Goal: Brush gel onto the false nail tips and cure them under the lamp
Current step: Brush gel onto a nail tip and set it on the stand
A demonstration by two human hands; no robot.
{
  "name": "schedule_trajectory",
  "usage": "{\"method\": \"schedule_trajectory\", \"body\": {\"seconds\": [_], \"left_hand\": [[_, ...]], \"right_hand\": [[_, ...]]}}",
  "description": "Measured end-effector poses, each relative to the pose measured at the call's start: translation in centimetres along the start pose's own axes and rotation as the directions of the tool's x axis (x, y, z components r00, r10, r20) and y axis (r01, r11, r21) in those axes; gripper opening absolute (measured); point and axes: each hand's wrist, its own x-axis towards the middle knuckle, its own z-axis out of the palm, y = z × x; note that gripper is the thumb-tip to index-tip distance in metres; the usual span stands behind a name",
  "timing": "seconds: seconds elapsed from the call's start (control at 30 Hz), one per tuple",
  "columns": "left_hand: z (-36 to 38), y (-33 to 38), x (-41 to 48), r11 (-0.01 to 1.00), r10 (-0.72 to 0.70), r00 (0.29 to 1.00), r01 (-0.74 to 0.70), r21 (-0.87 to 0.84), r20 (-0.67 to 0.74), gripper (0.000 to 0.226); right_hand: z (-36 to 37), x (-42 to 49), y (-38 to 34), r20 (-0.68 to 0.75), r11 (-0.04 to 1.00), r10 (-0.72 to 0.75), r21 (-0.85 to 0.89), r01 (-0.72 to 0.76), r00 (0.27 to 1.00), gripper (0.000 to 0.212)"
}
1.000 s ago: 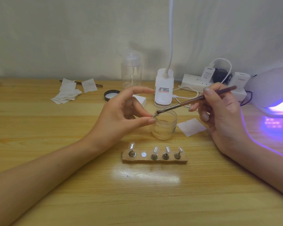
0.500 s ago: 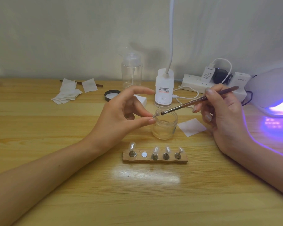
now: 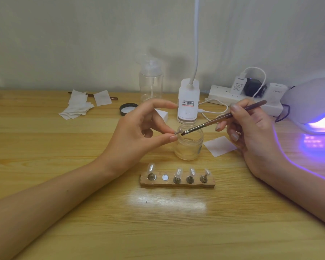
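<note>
My left hand [image 3: 139, 132] pinches a small nail tip on its metal stand [image 3: 179, 131] between thumb and a finger, just above the open glass gel jar [image 3: 189, 147]. My right hand [image 3: 251, 134] grips a brown brush [image 3: 223, 117] like a pen; its dark bristle end sits right beside the held tip, over the jar's mouth. In front of the jar lies a wooden holder [image 3: 177, 182] carrying several clear nail tips on stands, with one bare magnet spot. The curing lamp [image 3: 313, 102] glows purple at the right edge.
A white desk lamp base [image 3: 187, 102] and a clear pump bottle [image 3: 151, 81] stand behind the jar. A power strip [image 3: 233, 96] with chargers runs along the wall. White wipes [image 3: 77, 107], a black lid [image 3: 127, 109] and a paper square [image 3: 219, 146] lie on the wooden table.
The brush tip has drawn back slightly to the right of the held nail tip, and my right hand has shifted a little. My left hand stays in place.
</note>
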Motion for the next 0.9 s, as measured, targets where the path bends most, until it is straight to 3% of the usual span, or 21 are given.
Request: {"method": "schedule_trajectory", "body": {"seconds": [0.13,0.37,0.57,0.73,0.9], "left_hand": [[0.06,-0.06,-0.01,0.999,0.030,1.000,-0.030,0.034,-0.007,0.047],[0.01,-0.01,0.01,0.995,0.076,0.997,-0.076,0.064,0.004,0.045],[0.06,0.04,-0.03,0.993,0.096,0.995,-0.096,0.076,0.001,0.045],[0.06,0.09,-0.04,0.992,0.098,0.995,-0.097,0.080,-0.003,0.045],[0.06,0.19,-0.06,0.989,0.112,0.994,-0.112,0.097,-0.001,0.044]], "right_hand": [[-0.17,0.10,0.03,-0.056,1.000,0.002,0.029,0.000,0.998,0.029],[-0.03,0.20,0.10,0.039,0.999,0.002,0.050,-0.004,0.999,0.021],[-0.19,0.21,0.25,0.004,1.000,0.020,0.008,-0.020,1.000,0.025],[-0.21,0.23,0.10,0.000,0.995,-0.018,0.093,0.018,1.000,0.022],[-0.04,0.16,0.17,0.020,1.000,-0.006,0.029,0.006,1.000,0.028]]}}
